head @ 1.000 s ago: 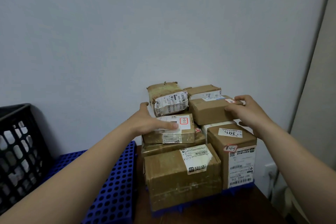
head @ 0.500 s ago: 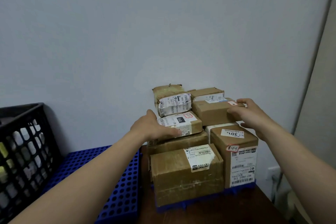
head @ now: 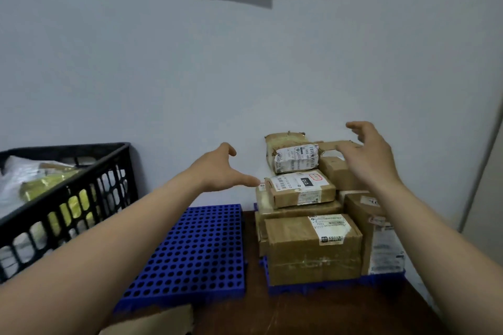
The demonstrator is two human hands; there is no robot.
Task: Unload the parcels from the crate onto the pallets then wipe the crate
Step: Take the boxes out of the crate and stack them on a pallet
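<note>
The left hand point(head: 217, 170) is hovering with fingers spread and thumb raised, gripping nothing; its forefinger is pointing at the small labelled parcel point(head: 299, 190), and contact between the two cannot be confirmed. The right hand point(head: 367, 156) is hovering over the upper right box point(head: 333, 173), fingers apart and loosely curved, also holding nothing. The stacked parcels point(head: 310, 249) are sitting on the right blue pallet point(head: 313, 287), against the wall point(head: 136, 62), with the small labelled parcel lying near the top. The left blue pallet point(head: 190, 253) is lying just beside it on the brown table point(head: 340, 313). The black crate point(head: 68, 184) is standing at the far left, holding white bags point(head: 16, 171) and a yellow-green package point(head: 46, 185). A cardboard piece point(head: 152, 321) is lying at the near table edge.
</note>
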